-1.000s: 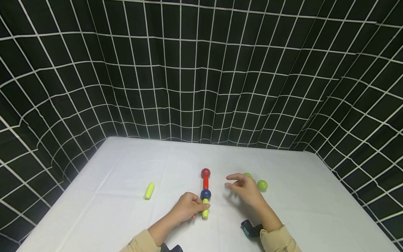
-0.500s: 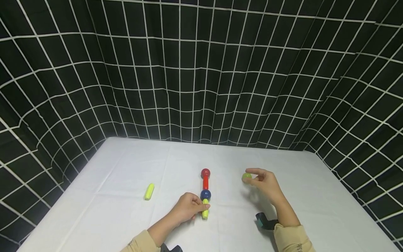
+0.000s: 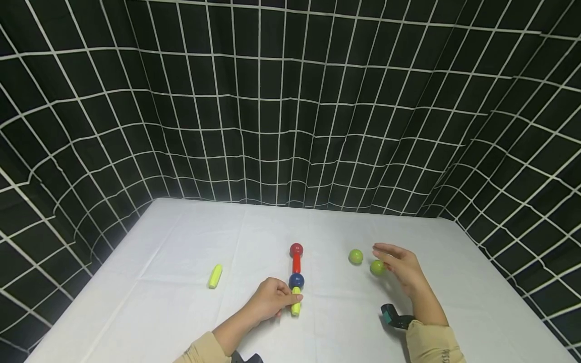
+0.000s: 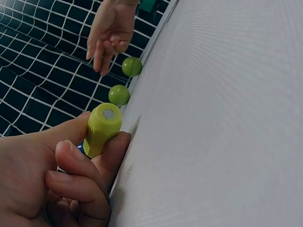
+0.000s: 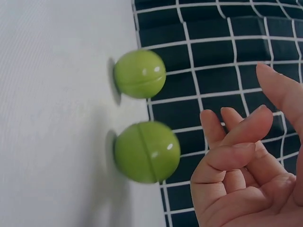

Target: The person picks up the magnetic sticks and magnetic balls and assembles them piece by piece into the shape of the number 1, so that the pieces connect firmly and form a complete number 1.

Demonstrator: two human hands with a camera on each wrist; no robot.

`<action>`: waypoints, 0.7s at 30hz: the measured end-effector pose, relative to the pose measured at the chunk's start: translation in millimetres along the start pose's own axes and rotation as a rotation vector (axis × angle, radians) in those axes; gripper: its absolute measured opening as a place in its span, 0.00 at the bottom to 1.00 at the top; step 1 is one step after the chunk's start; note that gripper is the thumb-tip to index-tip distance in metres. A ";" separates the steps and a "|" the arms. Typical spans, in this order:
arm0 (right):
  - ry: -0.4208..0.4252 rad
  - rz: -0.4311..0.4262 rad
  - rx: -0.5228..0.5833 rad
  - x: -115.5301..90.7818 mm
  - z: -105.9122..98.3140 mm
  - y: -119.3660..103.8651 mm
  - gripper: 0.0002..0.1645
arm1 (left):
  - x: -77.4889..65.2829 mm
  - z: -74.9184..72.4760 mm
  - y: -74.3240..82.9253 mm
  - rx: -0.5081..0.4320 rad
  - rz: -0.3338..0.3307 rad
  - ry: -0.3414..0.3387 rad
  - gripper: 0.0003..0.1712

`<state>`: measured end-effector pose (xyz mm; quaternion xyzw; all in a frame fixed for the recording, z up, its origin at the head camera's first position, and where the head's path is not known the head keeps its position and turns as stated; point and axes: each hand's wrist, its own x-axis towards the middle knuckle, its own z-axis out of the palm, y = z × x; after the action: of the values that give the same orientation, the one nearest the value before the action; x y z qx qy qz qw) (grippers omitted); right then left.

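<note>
My left hand pinches a yellow-green rod between thumb and fingers; a round grey spot marks its near end. In the head view the rod's far end meets a blue ball. From there a red rod runs on to a red ball, all in one line. Over on the right, my right hand hovers with loosely bent fingers and holds nothing. Just beside its fingers is a green ball. A second green ball lies a little farther left in the head view.
Another yellow-green rod lies by itself on the left of the white-covered table. A black curtain with a white grid rises behind the table and around both sides.
My right hand has moved rightward, from near the chain to the first green ball and then on past it to the second. My left hand stays on the yellow-green rod.
</note>
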<state>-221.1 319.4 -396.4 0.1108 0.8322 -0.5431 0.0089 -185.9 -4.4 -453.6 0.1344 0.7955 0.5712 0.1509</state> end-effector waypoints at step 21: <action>-0.021 0.119 -0.043 7.1 -12.0 32.0 0.41 | -0.5 0.2 -0.2 0.003 0.003 -0.002 0.18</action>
<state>-220.6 343.8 -421.3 0.1541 0.8355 -0.5248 0.0524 -185.3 -4.5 -453.8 0.1367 0.7959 0.5702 0.1507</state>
